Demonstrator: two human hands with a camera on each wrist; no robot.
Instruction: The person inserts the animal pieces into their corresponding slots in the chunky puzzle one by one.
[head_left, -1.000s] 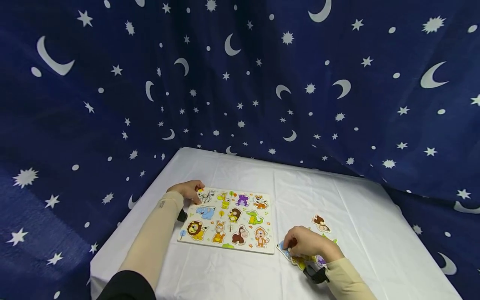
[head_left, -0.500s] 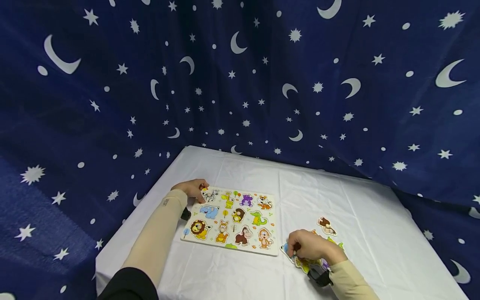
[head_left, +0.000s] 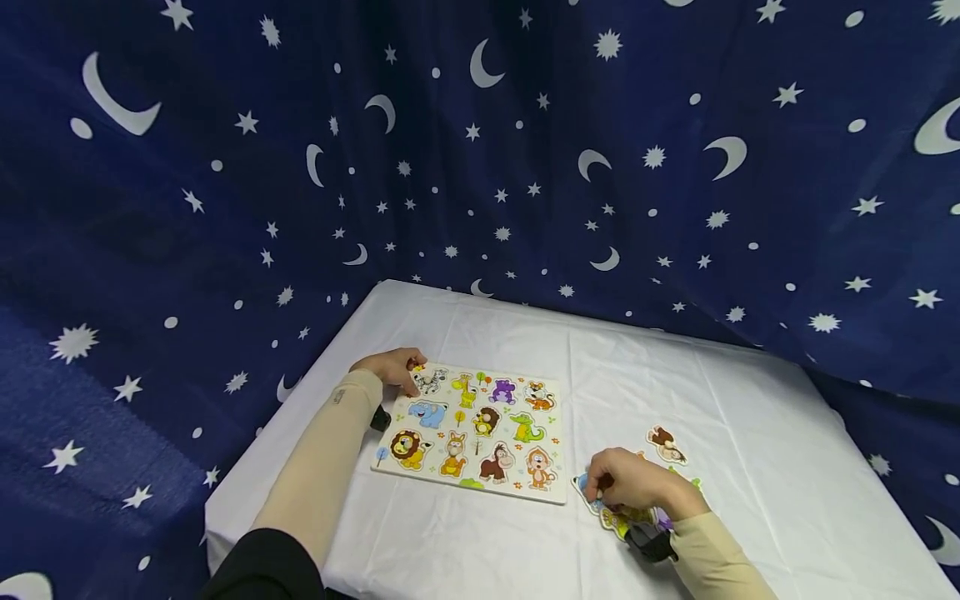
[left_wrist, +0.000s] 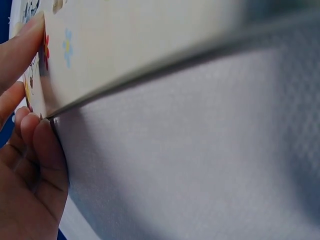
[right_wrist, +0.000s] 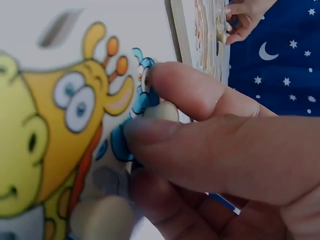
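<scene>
A pale puzzle board (head_left: pixel 435 474) with rows of animal pictures lies on the table. My left hand (head_left: pixel 392 367) grips its far left corner by the zebra picture; in the left wrist view, the thumb (left_wrist: pixel 25 50) lies on top and the other fingers curl at the edge. To the right of the board, my right hand (head_left: pixel 630 479) is over a cluster of loose puzzle pieces. Its thumb and index finger pinch the pale knob (right_wrist: pixel 162 111) of a blue animal puzzle piece (right_wrist: pixel 145 95), partly hidden by the fingers. A giraffe puzzle piece (right_wrist: pixel 50 130) lies beside it.
A brown animal piece (head_left: pixel 666 446) lies behind the right hand, apart from the cluster. Purple (head_left: pixel 664 519) and green (head_left: pixel 696 482) bits of other pieces show around the wrist. A white cloth (head_left: pixel 465 550) covers the table; a dark blue star-patterned curtain (head_left: pixel 480 167) hangs behind it.
The head view has shifted, so the table and everything on it appear further right. The left hand stays at the board's corner, and the right hand stays at the blue piece.
</scene>
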